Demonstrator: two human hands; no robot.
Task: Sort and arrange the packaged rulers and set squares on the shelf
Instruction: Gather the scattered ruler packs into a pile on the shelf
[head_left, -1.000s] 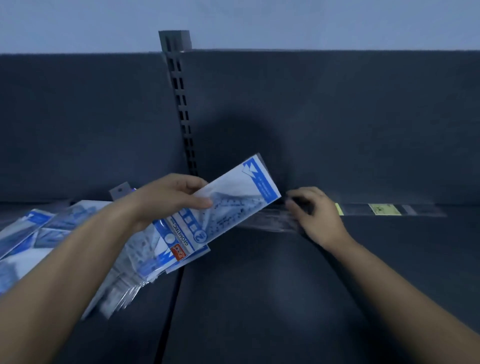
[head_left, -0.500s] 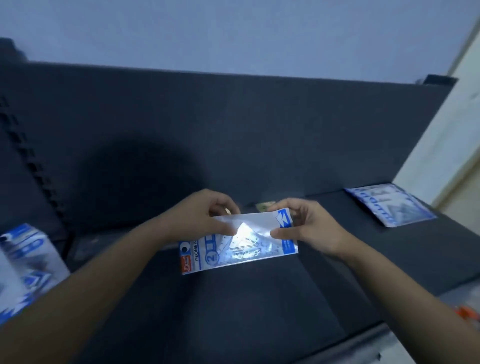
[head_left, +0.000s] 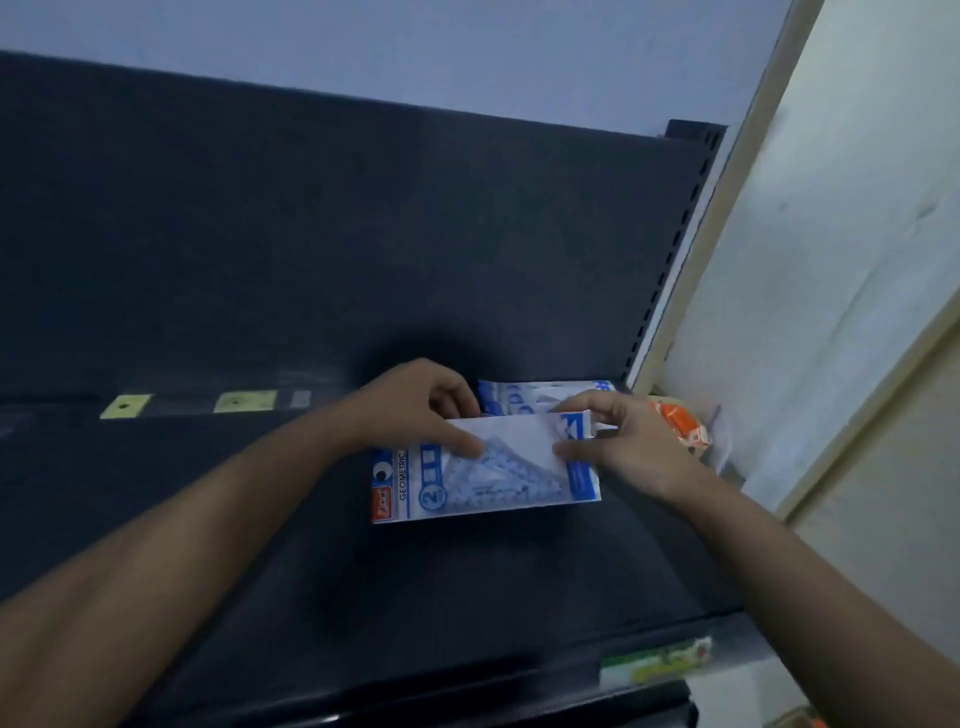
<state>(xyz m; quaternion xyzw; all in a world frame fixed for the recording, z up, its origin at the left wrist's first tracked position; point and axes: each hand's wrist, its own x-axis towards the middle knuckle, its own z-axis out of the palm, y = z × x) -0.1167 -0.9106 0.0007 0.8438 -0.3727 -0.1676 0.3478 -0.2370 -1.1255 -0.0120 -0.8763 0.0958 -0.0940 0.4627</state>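
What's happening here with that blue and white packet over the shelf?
A person holds a set square packet in both hands just above the dark shelf. The left hand grips its upper left part and the right hand pinches its right end. A similar packet lies flat right behind it, near the shelf's right end, so the held one looks about to be set down by it.

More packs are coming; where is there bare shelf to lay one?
Bare shelf runs left of the held pack, before the back ruler, and along the front edge. Crowded: the right back corner, where another pack lies.
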